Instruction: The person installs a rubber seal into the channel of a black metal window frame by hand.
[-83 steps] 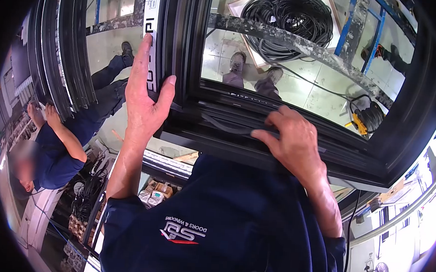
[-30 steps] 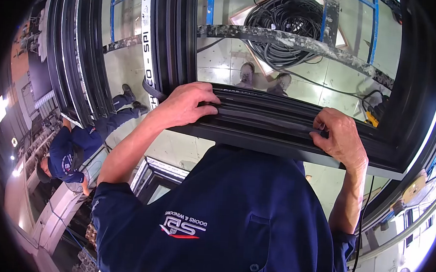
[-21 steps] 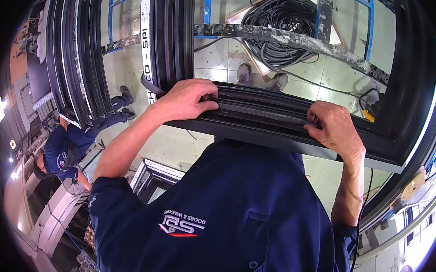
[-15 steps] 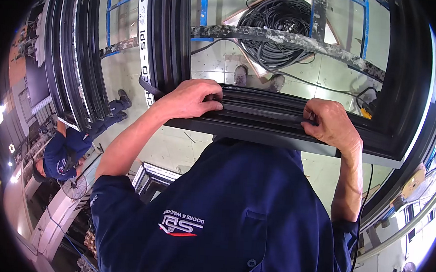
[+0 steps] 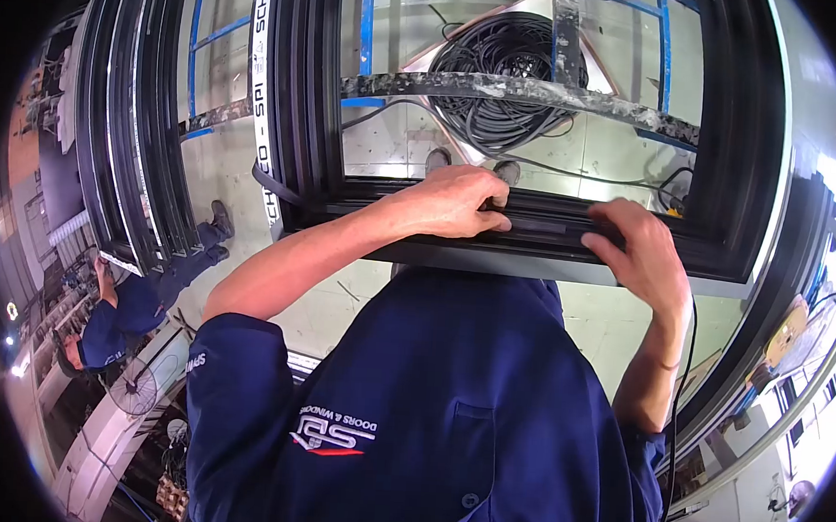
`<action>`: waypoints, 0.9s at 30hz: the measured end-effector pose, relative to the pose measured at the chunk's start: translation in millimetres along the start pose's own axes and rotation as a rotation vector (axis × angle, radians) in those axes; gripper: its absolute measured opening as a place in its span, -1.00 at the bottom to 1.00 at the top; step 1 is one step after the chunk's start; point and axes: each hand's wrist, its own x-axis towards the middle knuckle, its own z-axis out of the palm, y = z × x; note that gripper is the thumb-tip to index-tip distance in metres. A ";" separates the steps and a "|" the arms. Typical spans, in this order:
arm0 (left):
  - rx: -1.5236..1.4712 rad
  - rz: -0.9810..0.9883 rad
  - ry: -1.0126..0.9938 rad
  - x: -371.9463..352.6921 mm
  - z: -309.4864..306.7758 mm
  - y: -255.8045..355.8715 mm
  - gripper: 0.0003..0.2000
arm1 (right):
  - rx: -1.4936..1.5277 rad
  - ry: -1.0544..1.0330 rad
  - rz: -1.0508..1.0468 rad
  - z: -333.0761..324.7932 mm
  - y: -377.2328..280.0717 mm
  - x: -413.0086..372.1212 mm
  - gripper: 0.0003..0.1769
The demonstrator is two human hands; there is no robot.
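A black window or door frame (image 5: 494, 257) lies across in front of me at waist height. A black rubber gasket (image 5: 538, 227) runs along its near rail. My left hand (image 5: 454, 201) is on the rail, thumb and fingers curled round the gasket; the fingertips are partly hidden. To its right my right hand (image 5: 641, 249) is over the same rail, thumb and fingers apart and slightly blurred. At the left corner a loose loop of the black strip (image 5: 275, 185) bulges past the frame's edge, beside white printed tape (image 5: 259, 73).
A big coil of black strip (image 5: 503, 76) lies on a board on the floor beyond the frame. Blue metal supports (image 5: 366, 27) and a paint-spattered crossbar (image 5: 521, 96) stand beneath. More black frames (image 5: 133, 104) stand at left, near a person in dark blue (image 5: 136, 312) and a fan (image 5: 134, 385).
My left hand has slid right along the rail towards my right hand. My right hand's thumb and fingers have spread apart. The view has shifted slightly.
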 end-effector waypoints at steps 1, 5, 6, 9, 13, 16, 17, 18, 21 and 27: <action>0.001 -0.013 -0.022 5.1 1.0 3.1 -0.64 | 0.003 0.044 -0.020 2.0 1.8 -5.9 -0.70; -0.013 -0.006 -0.006 27.6 10.4 10.5 -0.59 | 0.020 0.218 -0.056 16.5 -2.0 -10.0 -0.83; 0.000 -0.027 -0.027 33.2 11.4 16.3 -0.59 | 0.013 0.238 -0.074 17.6 -3.1 -9.1 -0.84; 0.074 -0.027 -0.028 34.9 16.7 24.3 -0.58 | -0.018 0.300 -0.102 21.2 -2.1 -11.6 -0.87; 0.127 -0.002 -0.052 27.4 8.2 20.5 -0.58 | -0.061 0.333 -0.104 24.0 0.0 -14.2 -0.85; 0.062 0.037 -0.094 21.3 4.2 6.1 -0.58 | -0.070 0.418 -0.118 25.5 3.0 -15.8 -0.82; 0.081 0.058 -0.082 22.1 7.2 5.1 -0.58 | -0.069 0.442 -0.129 27.7 2.5 -16.3 -0.81; 0.095 0.077 -0.064 22.6 11.4 3.7 -0.58 | -0.071 0.462 -0.135 28.0 0.6 -16.3 -0.78; 0.153 0.094 -0.040 21.2 11.9 4.5 -0.60 | -0.089 0.469 -0.117 31.4 3.8 -17.7 -0.77; 0.080 0.030 -0.075 7.9 0.2 -3.2 -0.60 | -0.086 0.544 -0.115 32.6 7.6 -18.8 -0.77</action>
